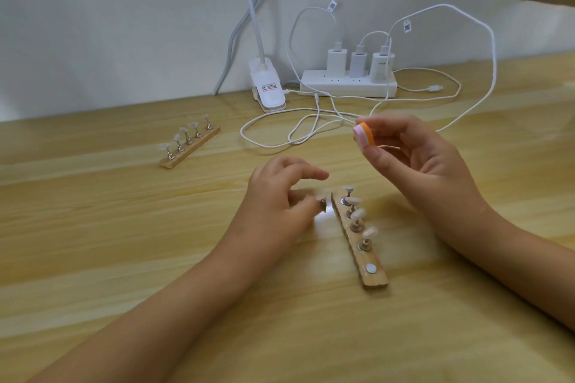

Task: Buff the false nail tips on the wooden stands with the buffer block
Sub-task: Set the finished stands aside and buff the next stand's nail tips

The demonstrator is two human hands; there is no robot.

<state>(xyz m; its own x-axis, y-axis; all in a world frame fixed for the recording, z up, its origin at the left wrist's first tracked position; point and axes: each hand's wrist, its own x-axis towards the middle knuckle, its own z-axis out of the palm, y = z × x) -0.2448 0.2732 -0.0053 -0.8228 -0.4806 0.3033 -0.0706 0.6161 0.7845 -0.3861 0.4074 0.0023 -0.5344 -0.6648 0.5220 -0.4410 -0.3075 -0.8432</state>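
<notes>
Left hand [277, 196]: peg [322, 204]; right hand [413, 158]: buffer [361, 135]

No legible text; cable tags [407, 27] carry QR codes [332, 5].

The left hand [280, 196] hides most of a metal peg [322, 204] (its top unseen).

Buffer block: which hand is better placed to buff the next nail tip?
Right hand: its fingers pinch the buffer block close to the near stand, while the left hand holds a small metal peg.
</notes>
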